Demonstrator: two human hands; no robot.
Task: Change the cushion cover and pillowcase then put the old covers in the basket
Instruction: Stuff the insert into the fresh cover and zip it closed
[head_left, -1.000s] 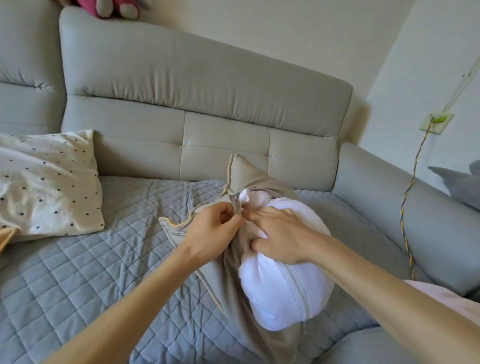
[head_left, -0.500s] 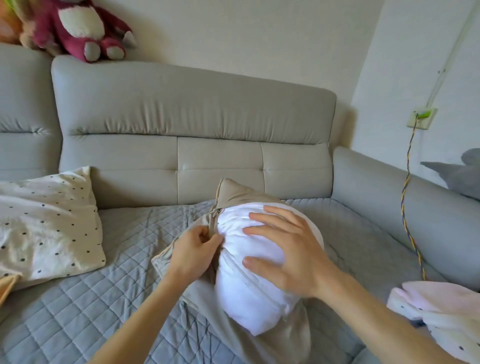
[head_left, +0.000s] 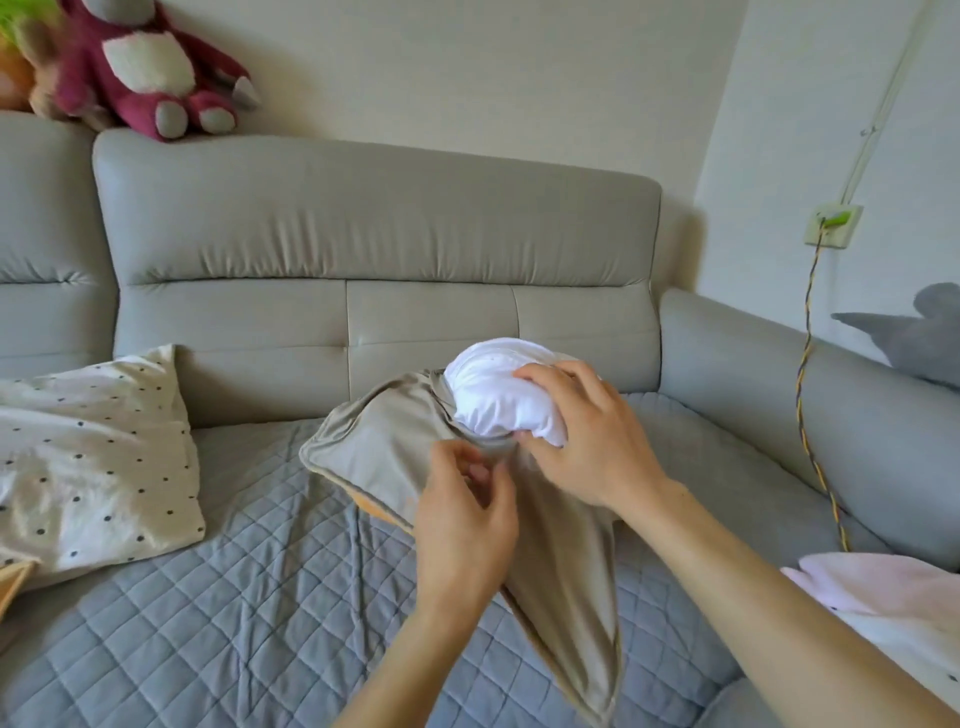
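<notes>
A beige cushion cover (head_left: 384, 447) with an orange underside lies on the sofa seat in the middle of the view. A white cushion insert (head_left: 493, 389) bulges out of its far opening. My right hand (head_left: 587, 441) grips the insert, fingers curled over its top and thumb under it. My left hand (head_left: 462, 514) pinches the cover's edge at the opening, just below the insert. Most of the cover hangs slack toward me.
A polka-dot pillow (head_left: 88, 457) lies on the left of the quilted grey seat pad (head_left: 234, 597). A pink and white cushion (head_left: 893, 608) sits at the lower right. Plush toys (head_left: 150, 67) rest on the sofa back. A braided cable (head_left: 810, 374) hangs over the right armrest.
The insert has come further out of the cover and moved away from me. My right hand went from lying flat on it to gripping it. The left hand shifted along the cover's edge.
</notes>
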